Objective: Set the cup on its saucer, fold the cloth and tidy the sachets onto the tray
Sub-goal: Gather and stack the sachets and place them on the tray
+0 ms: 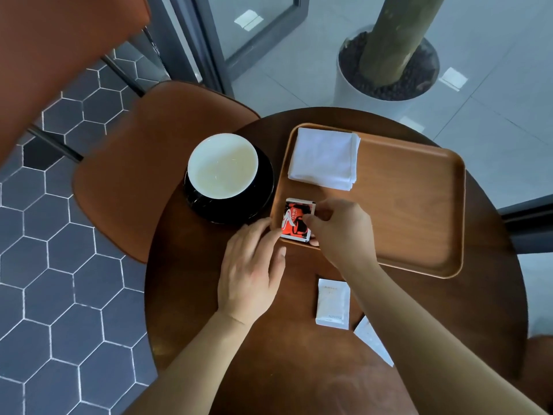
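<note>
A cup [223, 166] with a white inside stands on its black saucer [257, 202] at the table's left. A white cloth [324, 158] lies folded in the far left corner of the wooden tray [419, 205]. A red and black sachet [296, 218] rests in the tray's near left corner. My right hand [341, 232] pinches its right edge, and my left hand [254, 265] touches its lower left corner with the fingertips. Two white sachets lie on the table near me: one [332, 304] flat, the other [371, 339] partly hidden under my right forearm.
The round dark wooden table [185, 289] has a brown chair [143, 163] pushed up at its left. A white planter [386, 73] with a trunk stands on the floor beyond the table. Hexagon floor tiles lie to the left.
</note>
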Action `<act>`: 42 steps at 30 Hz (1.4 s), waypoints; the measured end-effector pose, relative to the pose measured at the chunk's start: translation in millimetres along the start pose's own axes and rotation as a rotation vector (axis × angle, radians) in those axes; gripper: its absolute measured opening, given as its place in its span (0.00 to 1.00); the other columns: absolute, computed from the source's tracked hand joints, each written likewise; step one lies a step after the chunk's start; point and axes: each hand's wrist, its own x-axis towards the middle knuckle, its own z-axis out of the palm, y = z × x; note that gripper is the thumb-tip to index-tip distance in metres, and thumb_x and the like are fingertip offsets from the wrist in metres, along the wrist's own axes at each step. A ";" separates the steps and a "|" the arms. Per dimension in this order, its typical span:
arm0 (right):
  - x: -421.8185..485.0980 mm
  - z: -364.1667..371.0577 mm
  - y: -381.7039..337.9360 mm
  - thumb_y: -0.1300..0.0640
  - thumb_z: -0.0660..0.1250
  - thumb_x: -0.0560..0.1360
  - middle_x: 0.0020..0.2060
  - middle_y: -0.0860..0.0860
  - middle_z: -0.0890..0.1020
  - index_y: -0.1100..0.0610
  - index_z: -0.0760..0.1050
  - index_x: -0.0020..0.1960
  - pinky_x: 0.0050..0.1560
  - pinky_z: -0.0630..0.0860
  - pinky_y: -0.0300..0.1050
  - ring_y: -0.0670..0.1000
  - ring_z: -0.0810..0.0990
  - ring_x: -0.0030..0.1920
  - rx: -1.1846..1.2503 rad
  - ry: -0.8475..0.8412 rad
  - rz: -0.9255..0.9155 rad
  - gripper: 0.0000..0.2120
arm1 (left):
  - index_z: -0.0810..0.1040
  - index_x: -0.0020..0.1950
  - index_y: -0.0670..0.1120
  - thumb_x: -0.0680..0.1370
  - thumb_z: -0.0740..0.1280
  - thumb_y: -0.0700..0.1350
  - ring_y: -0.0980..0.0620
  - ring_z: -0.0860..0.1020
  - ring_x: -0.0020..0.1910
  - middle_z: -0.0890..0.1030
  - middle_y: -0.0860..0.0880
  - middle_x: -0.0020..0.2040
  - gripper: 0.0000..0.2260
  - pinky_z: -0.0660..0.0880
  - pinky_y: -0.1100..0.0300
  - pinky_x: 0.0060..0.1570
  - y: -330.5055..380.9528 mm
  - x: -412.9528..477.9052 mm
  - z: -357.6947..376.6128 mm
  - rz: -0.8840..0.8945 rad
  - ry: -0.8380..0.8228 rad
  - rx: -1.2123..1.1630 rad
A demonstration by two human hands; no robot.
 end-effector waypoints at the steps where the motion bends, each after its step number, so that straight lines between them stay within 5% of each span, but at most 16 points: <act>1: 0.1 1.0 -1.0 0.56 0.72 0.74 0.40 0.49 0.86 0.55 0.82 0.50 0.44 0.83 0.51 0.53 0.86 0.40 -0.007 0.005 0.001 0.05 | 0.80 0.61 0.43 0.81 0.65 0.45 0.46 0.76 0.63 0.79 0.43 0.64 0.12 0.75 0.45 0.63 0.3 -0.2 -0.2 0.000 -0.002 0.007; 11: 0.3 7.0 -6.3 0.56 0.72 0.74 0.41 0.49 0.84 0.54 0.77 0.54 0.39 0.76 0.41 0.52 0.83 0.40 -0.061 0.031 -0.045 0.09 | 0.80 0.63 0.41 0.80 0.65 0.42 0.43 0.76 0.63 0.78 0.41 0.63 0.13 0.74 0.44 0.63 1.6 0.5 -0.3 0.013 -0.005 0.031; 17: 1.0 5.1 -7.0 0.56 0.71 0.76 0.41 0.50 0.85 0.54 0.77 0.61 0.42 0.78 0.44 0.53 0.83 0.41 -0.088 0.004 -0.098 0.14 | 0.79 0.65 0.41 0.80 0.64 0.42 0.42 0.76 0.63 0.78 0.40 0.64 0.14 0.73 0.44 0.63 0.7 0.9 0.5 0.006 -0.015 0.032; 34: 2.1 5.0 -7.7 0.57 0.69 0.77 0.44 0.51 0.85 0.54 0.78 0.61 0.32 0.68 0.34 0.50 0.79 0.38 -0.169 -0.011 -0.136 0.13 | 0.79 0.65 0.42 0.79 0.64 0.42 0.43 0.76 0.64 0.77 0.40 0.64 0.15 0.73 0.44 0.63 -0.1 0.3 1.2 -0.002 -0.032 0.035; 42: -3.0 4.9 -6.3 0.57 0.68 0.75 0.39 0.50 0.83 0.53 0.77 0.59 0.42 0.78 0.48 0.54 0.81 0.41 -0.143 0.012 -0.146 0.13 | 0.78 0.65 0.42 0.79 0.63 0.42 0.43 0.75 0.64 0.76 0.41 0.65 0.16 0.72 0.46 0.64 -1.3 -0.1 1.4 -0.018 -0.035 0.003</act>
